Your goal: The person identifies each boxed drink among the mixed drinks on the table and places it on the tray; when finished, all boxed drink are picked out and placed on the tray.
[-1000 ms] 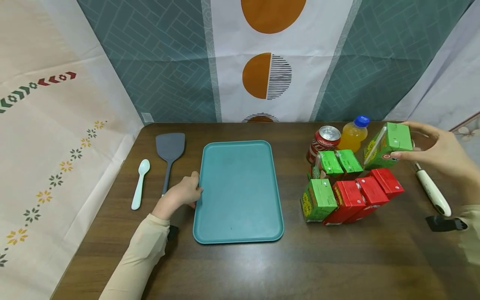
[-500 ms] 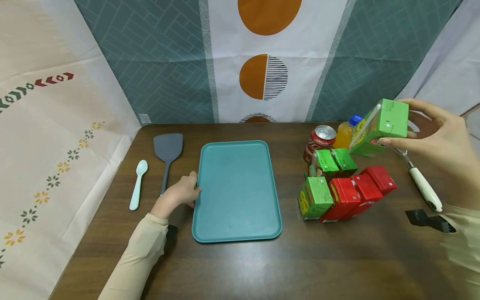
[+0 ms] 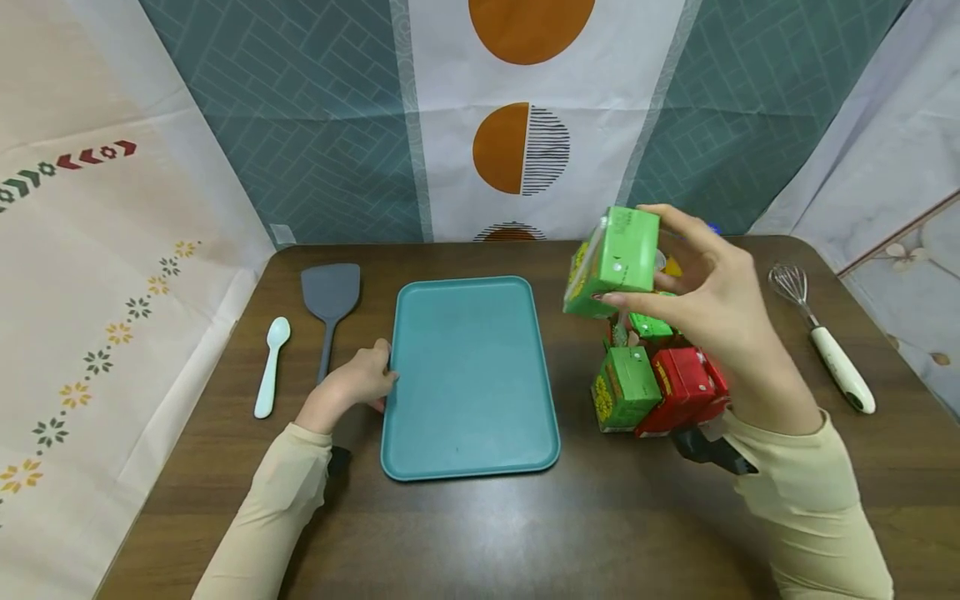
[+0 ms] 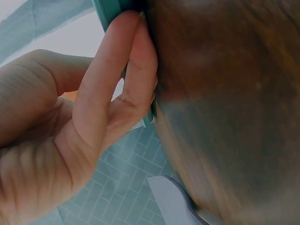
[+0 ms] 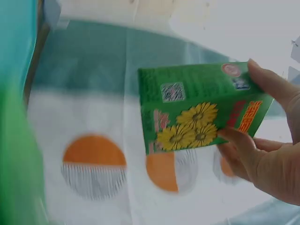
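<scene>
My right hand (image 3: 712, 292) grips a green drink carton (image 3: 632, 250) by its end, held in the air above the other cartons. Yellow flowers (image 5: 187, 129) are printed on its side in the right wrist view, and a straw runs along it in the head view. The teal tray (image 3: 471, 383) lies flat on the table, bare. At its left rim, my left hand (image 3: 362, 377) holds the edge between thumb and fingers. In the left wrist view, the fingertips (image 4: 125, 28) meet the tray's edge (image 4: 108, 10). Below my right hand stand a green carton (image 3: 630, 379) and red cartons (image 3: 681, 383), partly hidden.
To the left lie a pale spoon (image 3: 272, 367) and a grey spatula (image 3: 330, 293). A white-handled whisk (image 3: 842, 367) lies at the right. Behind my right hand, the blue bottle cap (image 3: 714, 227) just shows; the can is almost covered. Patterned cloth (image 3: 315, 125) hangs behind the table.
My right hand has carried the green carton leftward from the back right, over the other cartons. The whisk has come into full view. My left hand stays at the tray's rim.
</scene>
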{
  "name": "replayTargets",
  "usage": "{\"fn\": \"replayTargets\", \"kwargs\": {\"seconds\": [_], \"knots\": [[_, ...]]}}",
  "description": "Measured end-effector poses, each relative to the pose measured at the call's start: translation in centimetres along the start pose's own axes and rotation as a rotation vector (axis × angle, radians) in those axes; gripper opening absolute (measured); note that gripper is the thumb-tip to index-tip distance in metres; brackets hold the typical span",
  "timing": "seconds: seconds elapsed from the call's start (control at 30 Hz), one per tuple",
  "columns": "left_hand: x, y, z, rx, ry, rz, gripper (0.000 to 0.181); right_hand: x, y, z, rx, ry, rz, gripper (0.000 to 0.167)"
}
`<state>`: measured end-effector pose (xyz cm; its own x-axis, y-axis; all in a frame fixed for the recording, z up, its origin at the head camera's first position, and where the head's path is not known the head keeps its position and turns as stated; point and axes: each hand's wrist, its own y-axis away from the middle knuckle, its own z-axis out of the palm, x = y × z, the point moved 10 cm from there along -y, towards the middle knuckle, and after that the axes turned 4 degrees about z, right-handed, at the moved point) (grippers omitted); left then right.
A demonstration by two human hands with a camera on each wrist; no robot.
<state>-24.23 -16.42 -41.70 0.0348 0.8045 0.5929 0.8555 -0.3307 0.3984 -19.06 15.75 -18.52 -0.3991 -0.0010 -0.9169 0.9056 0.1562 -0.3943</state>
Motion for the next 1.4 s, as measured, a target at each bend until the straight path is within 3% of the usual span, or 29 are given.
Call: {"fn": "replayTargets", "kwargs": {"seconds": [0.2, 0.57, 0.83, 1.1, 1.4], "knots": [[0.1, 0.0, 0.0, -0.006, 0.009, -0.006, 0.030, 2.2, -0.6, 5.2, -0.081, 0.022, 0.072, 0.074], [0.0, 0.2, -0.1, -0.004, 0.000, 0.005, 0.029, 9.0, -3.1, 11.1, -0.039, 0.012, 0.236, 0.079], [0.0, 0.1, 0.1, -0.014, 0.002, 0.003, 0.038, 15.7, -5.2, 14.3, -0.025, 0.094, 0.452, 0.081], [0.1, 0.0, 0.0, 0.005, -0.017, -0.008, 0.034, 20.0, -6.7, 16.8, -0.065, 0.130, 0.593, 0.086], [0.1, 0.1, 0.0, 0.012, -0.014, -0.020, 0.030, 21.2, -8.7, 18.3, -0.138, 0.220, 0.594, 0.087]]}}
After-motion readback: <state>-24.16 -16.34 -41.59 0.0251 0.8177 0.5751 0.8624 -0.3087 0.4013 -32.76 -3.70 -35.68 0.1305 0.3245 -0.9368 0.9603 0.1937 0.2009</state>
